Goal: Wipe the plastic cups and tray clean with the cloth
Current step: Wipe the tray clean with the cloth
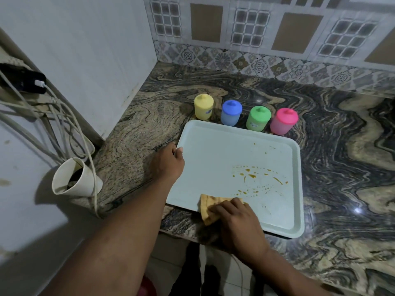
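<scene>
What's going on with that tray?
A person is wiping a pale rectangular plastic tray on the swirly stone counter. The left hand grips its left rim; the right hand holds a folded orange cloth at its near edge. Orange-brown splatters are not yet wiped. Four lidded plastic cups stand behind: yellow, blue, green, pink.

left hand point(168, 165) seemingly grips tray point(224, 150); right hand point(239, 221) clutches cloth point(208, 208).

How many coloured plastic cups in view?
4, in a row on the counter behind the tray: yellow cup leftmost, then blue cup, green cup, pink cup rightmost. None seem hidden.
</scene>
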